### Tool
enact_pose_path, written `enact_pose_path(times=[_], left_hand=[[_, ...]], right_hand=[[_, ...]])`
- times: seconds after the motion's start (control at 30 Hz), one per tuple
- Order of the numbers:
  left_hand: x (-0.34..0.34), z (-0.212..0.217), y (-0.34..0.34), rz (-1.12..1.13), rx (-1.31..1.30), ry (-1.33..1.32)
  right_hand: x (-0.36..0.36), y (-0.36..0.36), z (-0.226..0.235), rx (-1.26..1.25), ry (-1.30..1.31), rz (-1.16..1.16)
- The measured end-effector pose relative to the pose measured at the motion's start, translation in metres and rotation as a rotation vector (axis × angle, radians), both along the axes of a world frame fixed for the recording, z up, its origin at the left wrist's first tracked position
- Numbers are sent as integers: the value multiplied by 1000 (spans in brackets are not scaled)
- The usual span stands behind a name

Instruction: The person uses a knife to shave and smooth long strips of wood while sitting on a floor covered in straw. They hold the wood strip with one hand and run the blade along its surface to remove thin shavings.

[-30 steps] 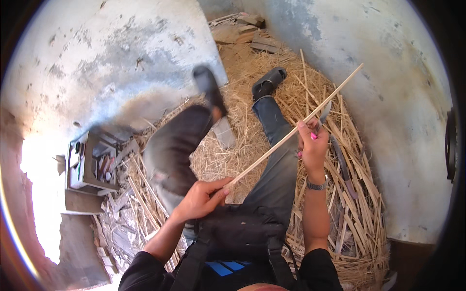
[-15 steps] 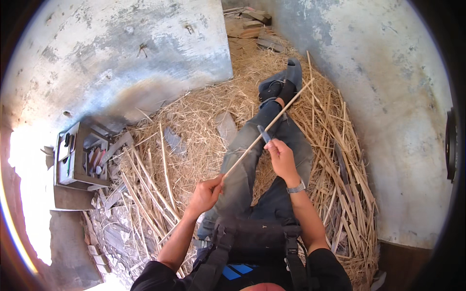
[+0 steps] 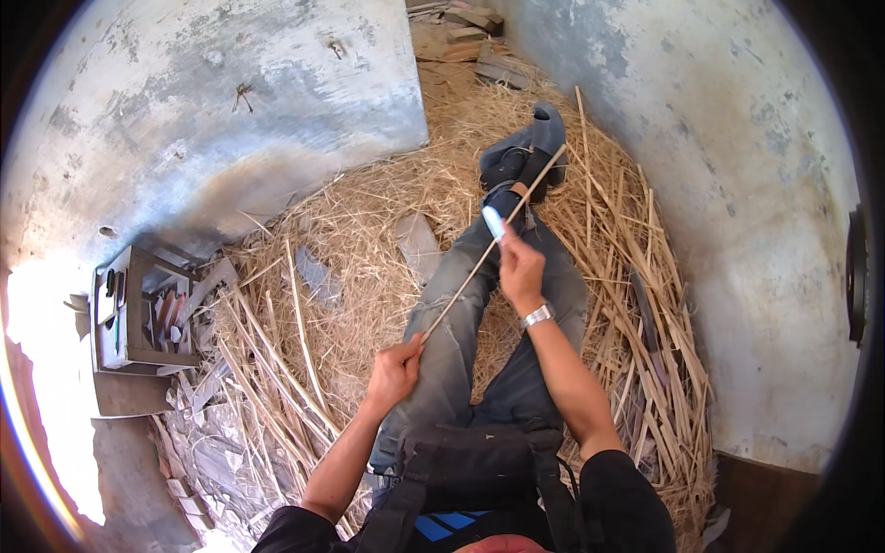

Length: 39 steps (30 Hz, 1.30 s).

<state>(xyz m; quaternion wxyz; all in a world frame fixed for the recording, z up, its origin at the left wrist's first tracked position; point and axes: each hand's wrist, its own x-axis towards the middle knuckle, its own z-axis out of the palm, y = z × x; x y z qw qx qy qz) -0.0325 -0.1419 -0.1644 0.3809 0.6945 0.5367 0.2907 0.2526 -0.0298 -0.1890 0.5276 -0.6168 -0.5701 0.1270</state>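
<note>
A long, thin pale stick (image 3: 468, 278) slants over my stretched-out legs, from my left hand up towards my shoes. Its near end is gripped in my left hand (image 3: 395, 370), closed above my left thigh. Farther along, my right hand (image 3: 521, 270) is closed round a knife whose handle is hidden in the fingers. The bright knife blade (image 3: 494, 223) lies across the stick near my shins. Whether its edge touches the wood I cannot tell. A metal watch (image 3: 536, 316) is on my right wrist.
Straw and shavings (image 3: 369, 221) cover the floor. Many split sticks (image 3: 636, 323) are heaped along the right wall, and more sticks (image 3: 277, 369) lie at left. A small wooden cabinet (image 3: 138, 313) holding tools stands by the left wall. Flat slabs (image 3: 502, 69) lie at the back.
My right hand and the knife have slid farther up the stick, away from my body. My left hand keeps its grip at the near end. The whole view has shifted slightly.
</note>
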Motion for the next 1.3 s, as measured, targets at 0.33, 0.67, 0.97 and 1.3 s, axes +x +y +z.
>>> enact_pose_path(times=[0.33, 0.67, 0.97, 1.3], left_hand=[[1, 1, 4, 25, -143, -11], [31, -6, 34, 0, 129, 59], [29, 6, 39, 54, -99, -40], [40, 9, 68, 105, -179, -78]], right_hand=[[-23, -51, 12, -7, -158, 274], [48, 22, -4, 19, -253, -66], [24, -1, 3, 152, -341, 103], [-13, -25, 6, -1, -280, 233]])
